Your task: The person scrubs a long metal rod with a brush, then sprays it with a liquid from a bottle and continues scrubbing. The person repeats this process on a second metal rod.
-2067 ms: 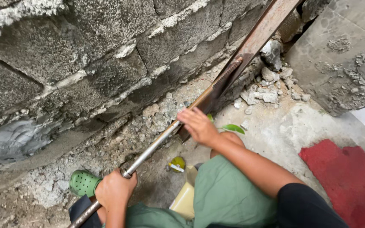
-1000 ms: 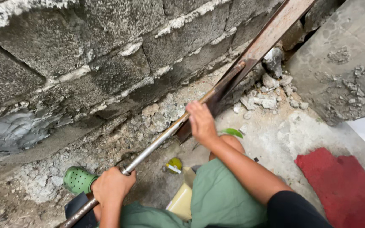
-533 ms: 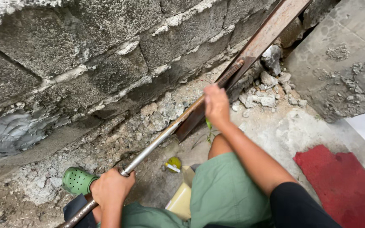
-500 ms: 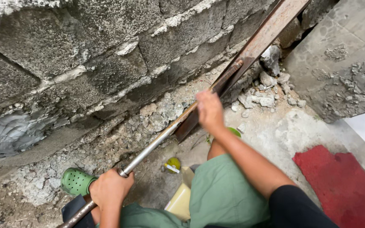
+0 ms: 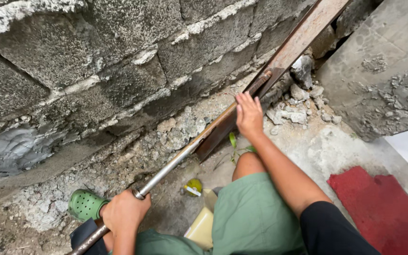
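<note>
— How was the pipe (image 5: 175,160) held?
— The left hand (image 5: 124,211) was closed round its low end, and the right hand (image 5: 248,114) lay open, steadying it against the rusty beam (image 5: 294,47) beside the block wall (image 5: 119,61).

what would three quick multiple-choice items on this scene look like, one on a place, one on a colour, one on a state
1. Where does the right hand rest?
A. on the rusty steel beam near the bar's tip
B. on the red mat
C. on the green shoe

2. What colour is the perforated shoe?
A. yellow
B. green
C. black

3. How is the left hand placed on the metal bar?
A. open, hovering above it
B. closed around it
C. away from it

Answers:
1 A, its fingers lie on the beam by the block wall.
2 B, the shoe is plainly green.
3 B, the fingers wrap the bar's lower end.
</note>
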